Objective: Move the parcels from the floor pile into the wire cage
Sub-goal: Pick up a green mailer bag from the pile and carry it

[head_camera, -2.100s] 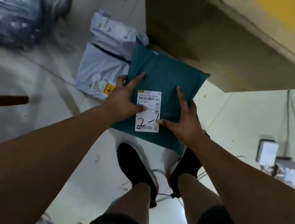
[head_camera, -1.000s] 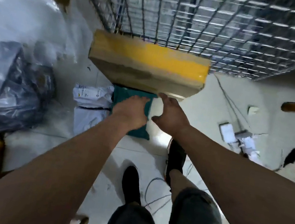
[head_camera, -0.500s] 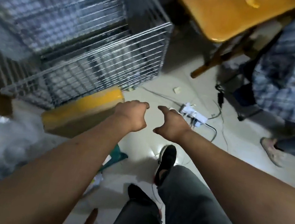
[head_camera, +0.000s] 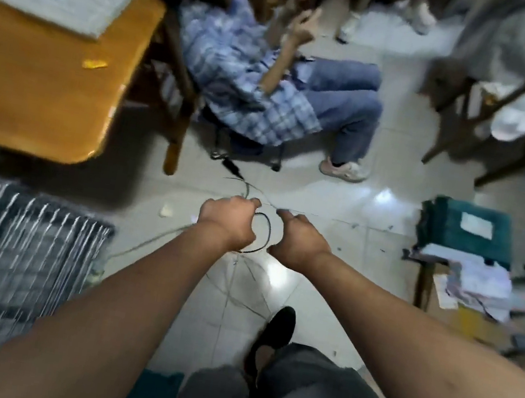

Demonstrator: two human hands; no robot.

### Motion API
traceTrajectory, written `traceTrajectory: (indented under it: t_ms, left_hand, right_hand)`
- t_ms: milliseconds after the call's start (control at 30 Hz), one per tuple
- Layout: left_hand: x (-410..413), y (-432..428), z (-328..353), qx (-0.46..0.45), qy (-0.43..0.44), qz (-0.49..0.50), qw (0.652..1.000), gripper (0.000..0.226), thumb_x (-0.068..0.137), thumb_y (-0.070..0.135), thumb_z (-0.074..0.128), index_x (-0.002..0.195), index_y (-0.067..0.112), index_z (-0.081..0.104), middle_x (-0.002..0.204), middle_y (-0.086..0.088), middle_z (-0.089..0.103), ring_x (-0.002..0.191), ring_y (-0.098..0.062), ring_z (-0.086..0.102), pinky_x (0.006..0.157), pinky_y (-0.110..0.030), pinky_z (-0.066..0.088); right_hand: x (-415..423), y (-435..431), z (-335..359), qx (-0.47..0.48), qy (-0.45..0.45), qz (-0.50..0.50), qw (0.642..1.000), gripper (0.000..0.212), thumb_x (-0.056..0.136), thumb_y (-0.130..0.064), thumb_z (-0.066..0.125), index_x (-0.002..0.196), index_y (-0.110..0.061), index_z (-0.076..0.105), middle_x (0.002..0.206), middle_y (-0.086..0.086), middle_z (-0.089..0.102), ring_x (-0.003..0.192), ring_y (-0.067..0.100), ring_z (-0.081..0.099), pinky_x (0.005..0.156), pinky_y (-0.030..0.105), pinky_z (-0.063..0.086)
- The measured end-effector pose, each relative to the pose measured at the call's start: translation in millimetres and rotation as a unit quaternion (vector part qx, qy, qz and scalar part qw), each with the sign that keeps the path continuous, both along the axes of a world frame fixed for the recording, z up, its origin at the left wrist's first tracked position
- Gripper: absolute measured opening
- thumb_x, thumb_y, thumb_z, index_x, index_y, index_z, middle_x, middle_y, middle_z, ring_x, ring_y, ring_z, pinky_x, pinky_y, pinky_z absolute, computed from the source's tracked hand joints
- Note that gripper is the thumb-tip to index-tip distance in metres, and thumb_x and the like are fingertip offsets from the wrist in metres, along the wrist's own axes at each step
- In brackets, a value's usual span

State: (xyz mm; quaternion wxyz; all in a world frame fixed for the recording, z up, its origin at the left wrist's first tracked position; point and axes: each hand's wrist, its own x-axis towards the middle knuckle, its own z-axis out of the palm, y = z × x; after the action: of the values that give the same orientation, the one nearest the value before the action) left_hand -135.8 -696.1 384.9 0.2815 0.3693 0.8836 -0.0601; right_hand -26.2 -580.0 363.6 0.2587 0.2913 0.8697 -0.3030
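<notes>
Pale glossy floor tiles [head_camera: 349, 213] filled the middle of the view, strewn with thin dark cables [head_camera: 262, 233]. Both bare forearms reached forward over them. The left hand [head_camera: 227, 222] was loosely curled, fingers bent in toward the palm, and gripped nothing. The right hand [head_camera: 299, 241] was partly open with its fingers curved downward, also empty, just beside the left. A blurred silver wire cage [head_camera: 9, 271] stood at the lower left. At the right edge a dark green plastic parcel with a white label [head_camera: 465, 233] lay on top of a heap of pale mailers and cardboard [head_camera: 478, 294], well apart from the cage. An orange wooden tabletop [head_camera: 37, 84] occupied the upper left, and a person in a blue plaid shirt [head_camera: 240, 73] sat beside it.
</notes>
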Motion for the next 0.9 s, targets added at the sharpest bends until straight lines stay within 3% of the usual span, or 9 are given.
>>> traceTrajectory:
  t_ms: [267,500,733,900]
  left_hand:
    - [1,161,-17,-0.029,-0.006,-0.184,0.982,0.059,0.09,0.037,0.063,0.145,0.031,0.045,0.138,-0.001,0.059,0.124,-0.026,0.059,0.097,-0.041,0.05]
    - [19,266,-15,-0.033,0.002,-0.355,0.934,0.057,0.092,0.035,0.062,0.146,0.029,0.044,0.135,-0.002,0.059,0.12,-0.028,0.06,0.093,-0.039,0.049]
    - [66,349,-14,0.01,-0.018,-0.498,0.867,0.067,0.093,0.046,0.062,0.153,0.034,0.035,0.139,-0.001,0.057,0.124,-0.027,0.058,0.089,-0.038,0.047]
    - [106,408,-26,0.017,-0.007,-0.547,0.837,0.072,0.092,0.052,0.066,0.154,0.034,0.035,0.14,-0.002,0.057,0.121,-0.028,0.06,0.086,-0.039,0.05]
  right_hand:
    - [43,123,-9,0.008,-0.011,-0.205,0.979,0.08,0.084,-0.025,0.066,0.155,-0.028,0.03,0.139,0.011,0.046,0.127,0.033,0.053,0.098,0.043,0.051]
    - [93,172,-9,0.018,-0.014,-0.393,0.919,0.08,0.083,-0.024,0.065,0.154,-0.03,0.03,0.135,0.01,0.048,0.12,0.031,0.055,0.081,0.036,0.05]
    - [138,194,-9,0.015,-0.023,-0.519,0.854,0.083,0.084,-0.034,0.071,0.155,-0.028,0.029,0.14,0.012,0.046,0.124,0.034,0.054,0.091,0.041,0.053]
    - [175,222,-17,0.005,-0.022,-0.573,0.819,0.085,0.082,-0.026,0.068,0.157,-0.028,0.027,0.142,0.014,0.044,0.126,0.035,0.053,0.093,0.041,0.053]
